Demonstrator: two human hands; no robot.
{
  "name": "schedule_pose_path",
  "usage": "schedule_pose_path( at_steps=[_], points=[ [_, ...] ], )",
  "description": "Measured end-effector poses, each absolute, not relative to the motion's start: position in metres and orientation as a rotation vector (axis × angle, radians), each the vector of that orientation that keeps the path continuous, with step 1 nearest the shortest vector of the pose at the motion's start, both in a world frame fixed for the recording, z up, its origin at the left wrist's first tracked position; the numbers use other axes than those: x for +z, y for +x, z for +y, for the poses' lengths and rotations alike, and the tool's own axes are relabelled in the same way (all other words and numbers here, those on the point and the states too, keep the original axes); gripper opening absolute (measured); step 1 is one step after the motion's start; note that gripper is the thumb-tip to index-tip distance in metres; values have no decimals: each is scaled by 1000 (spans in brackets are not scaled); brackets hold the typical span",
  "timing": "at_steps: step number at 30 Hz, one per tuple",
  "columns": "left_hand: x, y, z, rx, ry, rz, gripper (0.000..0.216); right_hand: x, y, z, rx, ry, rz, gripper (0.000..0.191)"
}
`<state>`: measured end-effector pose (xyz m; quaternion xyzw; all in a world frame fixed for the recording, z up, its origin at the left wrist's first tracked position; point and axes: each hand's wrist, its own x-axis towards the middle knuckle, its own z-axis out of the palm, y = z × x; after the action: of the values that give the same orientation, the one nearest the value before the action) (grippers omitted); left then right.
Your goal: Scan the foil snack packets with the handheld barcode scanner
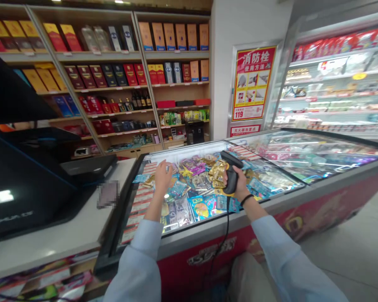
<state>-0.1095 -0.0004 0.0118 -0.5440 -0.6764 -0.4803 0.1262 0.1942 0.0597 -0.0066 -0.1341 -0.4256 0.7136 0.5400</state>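
Black scanner clamped in right hand, nose down over gold packets in freezer. Left hand open, fingers spread over wrappers far left. Best, likely: flatten one wrapper, aim scanner square at barcode, keep cord clear of rim.

Red chest freezer with a glass lid, packed with bright wrapped packets, just beside a white counter bearing a black till.
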Motion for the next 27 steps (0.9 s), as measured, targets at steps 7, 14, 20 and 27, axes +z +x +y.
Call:
schedule_pose_path(
  at_steps=[7, 14, 20, 27],
  points=[
    [-35, -206, -35, -1237, -1482, -2261, 19, -32, 96, 43, 1878, -437, -1212, 35],
    [-62, -234, -29, -1062, -1533, -2303, 22, -44, 37, 49, 2160, -439, -1155, 39],
    [-74, -229, -14, -883, -1601, -2278, 28, -59, 20, 44, 2242, -461, -1151, 37],
    [-88, -229, -13, -710, -1638, -2240, 33, -69, 18, 38, 2306, -539, -1182, 40]
  ],
)
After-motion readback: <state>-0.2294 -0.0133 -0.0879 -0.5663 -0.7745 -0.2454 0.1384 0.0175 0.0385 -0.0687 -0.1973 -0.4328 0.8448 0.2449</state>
